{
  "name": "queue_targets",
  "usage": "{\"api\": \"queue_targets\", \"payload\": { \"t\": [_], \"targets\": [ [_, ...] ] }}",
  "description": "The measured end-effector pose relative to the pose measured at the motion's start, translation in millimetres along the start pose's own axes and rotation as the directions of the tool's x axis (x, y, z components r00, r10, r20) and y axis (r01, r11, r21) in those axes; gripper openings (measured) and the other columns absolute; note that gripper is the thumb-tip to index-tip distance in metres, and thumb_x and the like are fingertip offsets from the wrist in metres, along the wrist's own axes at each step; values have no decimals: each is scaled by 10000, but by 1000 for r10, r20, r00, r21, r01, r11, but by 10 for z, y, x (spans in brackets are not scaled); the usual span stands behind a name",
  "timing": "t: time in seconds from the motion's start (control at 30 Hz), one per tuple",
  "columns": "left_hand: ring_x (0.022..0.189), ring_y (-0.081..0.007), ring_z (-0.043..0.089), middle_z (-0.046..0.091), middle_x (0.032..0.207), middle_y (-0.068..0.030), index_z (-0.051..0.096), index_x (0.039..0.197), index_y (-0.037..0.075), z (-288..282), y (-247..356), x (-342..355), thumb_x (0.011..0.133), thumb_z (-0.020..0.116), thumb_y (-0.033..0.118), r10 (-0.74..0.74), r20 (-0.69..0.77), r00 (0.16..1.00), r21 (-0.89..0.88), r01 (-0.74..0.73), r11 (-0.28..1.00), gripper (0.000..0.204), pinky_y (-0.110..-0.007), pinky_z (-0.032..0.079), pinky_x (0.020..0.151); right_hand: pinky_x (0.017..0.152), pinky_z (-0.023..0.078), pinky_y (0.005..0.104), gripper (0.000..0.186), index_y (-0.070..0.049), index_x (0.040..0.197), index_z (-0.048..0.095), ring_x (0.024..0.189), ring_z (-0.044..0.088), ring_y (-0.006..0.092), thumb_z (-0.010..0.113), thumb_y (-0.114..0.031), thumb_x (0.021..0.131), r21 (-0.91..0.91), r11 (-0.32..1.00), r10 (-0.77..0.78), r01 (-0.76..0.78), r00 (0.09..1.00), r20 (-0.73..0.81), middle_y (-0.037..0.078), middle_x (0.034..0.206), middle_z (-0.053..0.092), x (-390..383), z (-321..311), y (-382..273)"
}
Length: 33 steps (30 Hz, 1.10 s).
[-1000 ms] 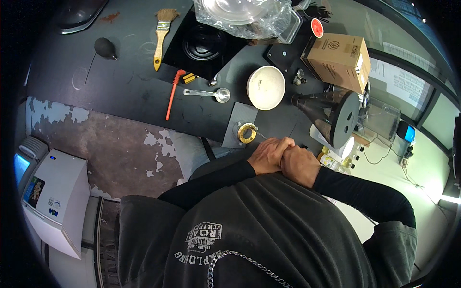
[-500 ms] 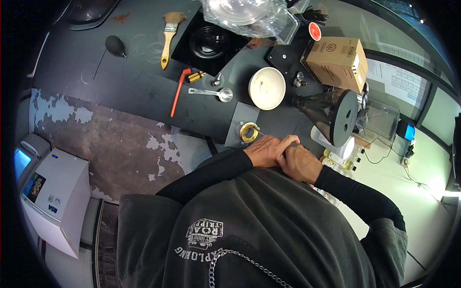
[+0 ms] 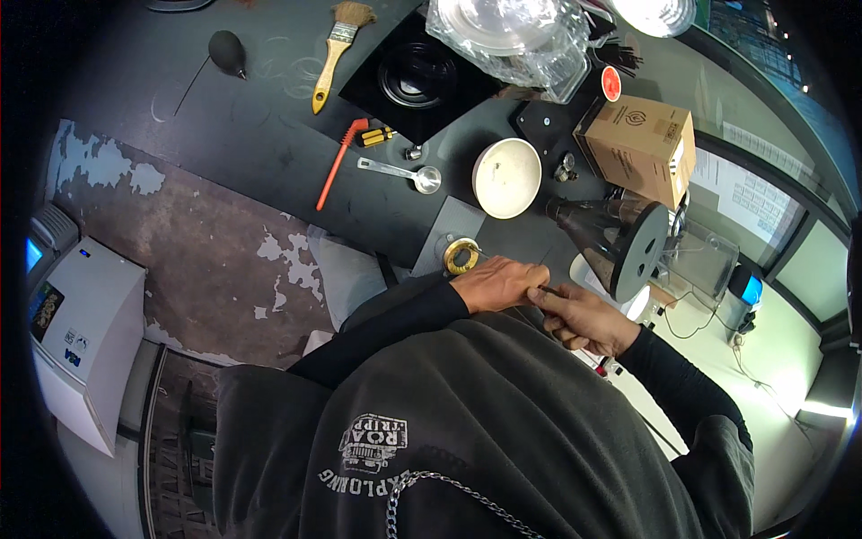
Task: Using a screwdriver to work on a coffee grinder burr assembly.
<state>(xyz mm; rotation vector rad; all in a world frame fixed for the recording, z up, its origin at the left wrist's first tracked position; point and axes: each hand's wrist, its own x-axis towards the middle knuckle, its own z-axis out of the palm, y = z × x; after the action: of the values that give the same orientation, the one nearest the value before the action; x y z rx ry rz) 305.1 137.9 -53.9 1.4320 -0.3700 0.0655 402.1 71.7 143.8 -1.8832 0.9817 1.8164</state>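
My left hand (image 3: 498,284) is closed, its back turned up and its fingers mostly hidden, just beside a brass-coloured ring-shaped part (image 3: 461,256) on a grey plate (image 3: 456,220). Touching its fingers from the right, my right hand (image 3: 588,322) pinches with thumb and forefinger. A thin dark bit shows at that pinch, too small to name. What the left hand holds, if anything, is out of sight. Beyond the hands stands a cream bowl (image 3: 506,180), and right of it lies a dark see-through cone-shaped hopper (image 3: 597,235) with a round black lid.
Farther left on the black table lie a metal measuring spoon (image 3: 427,180), a red-orange brush (image 3: 334,171), a yellow-and-black handled tool (image 3: 375,136), a wide paintbrush (image 3: 330,72) and a black rubber blower (image 3: 227,54). A cardboard box (image 3: 633,148) stands at right, plastic-wrapped containers (image 3: 512,36) at the back.
My right hand has shifted right and slightly down, off the left hand's fingers, and now pinches at their tips. The view has tilted a little; the table things stay put.
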Motion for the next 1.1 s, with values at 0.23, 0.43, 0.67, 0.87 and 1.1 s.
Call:
{"api": "queue_targets", "payload": {
  "t": [0.23, 0.43, 0.67, 0.87, 1.1],
  "targets": [
    [888, -454, 665, 654, 880, -176, 445, 1001, 85, -50, -24, -23, 931, 709, 226, -47, 116, 992, -1, 47, 999, 308, -516, 496, 716, 378, 323, 200, 562, -14, 1222, 548, 479, 413, 33, 663, -518, 1001, -177, 984, -1, -33, 982, -186, -8, 731, 513, -19, 166, -34],
    [876, -418, 694, 684, 892, -166, 511, 1002, 60, 3, -98, -33, 903, 713, 208, 13, 7, 1000, 30, -13, 999, 269, -489, 540, 706, 463, 457, 280, 554, 49, 1262, 594, 551, 577, 132, 681, -424, 989, -453, 891, -131, 12, 964, -232, 115, 847, 646, -3, 206, -187],
    [829, -335, 729, 699, 878, -120, 579, 983, 68, 104, -153, -57, 899, 707, 187, 150, -119, 981, 60, -144, 988, 194, -428, 578, 695, 1052, 498, 446, 542, 77, 1309, 588, 1220, 648, 434, 672, -332, 964, -700, 712, -356, 58, 889, -289, 323, 1259, 668, 4, 322, -119],
    [811, -287, 740, 695, 836, -95, 568, 961, 66, 139, -158, -87, 932, 663, 230, 172, -195, 966, 112, -152, 982, 192, -412, 592, 672, 977, 543, 470, 529, 54, 1277, 597, 1119, 684, 455, 696, -331, 927, -743, 659, -450, 117, 853, -265, 313, 1152, 703, 68, 280, -44],
    [768, -268, 729, 668, 806, -78, 559, 940, 77, 217, -188, -101, 935, 657, 221, 240, -198, 950, 216, -196, 957, 175, -391, 588, 666, 901, 569, 504, 485, 41, 1204, 611, 1013, 707, 469, 725, -322, 902, -779, 624, -488, 53, 805, -337, 314, 1079, 714, 101, 353, 27]
  ]
}}
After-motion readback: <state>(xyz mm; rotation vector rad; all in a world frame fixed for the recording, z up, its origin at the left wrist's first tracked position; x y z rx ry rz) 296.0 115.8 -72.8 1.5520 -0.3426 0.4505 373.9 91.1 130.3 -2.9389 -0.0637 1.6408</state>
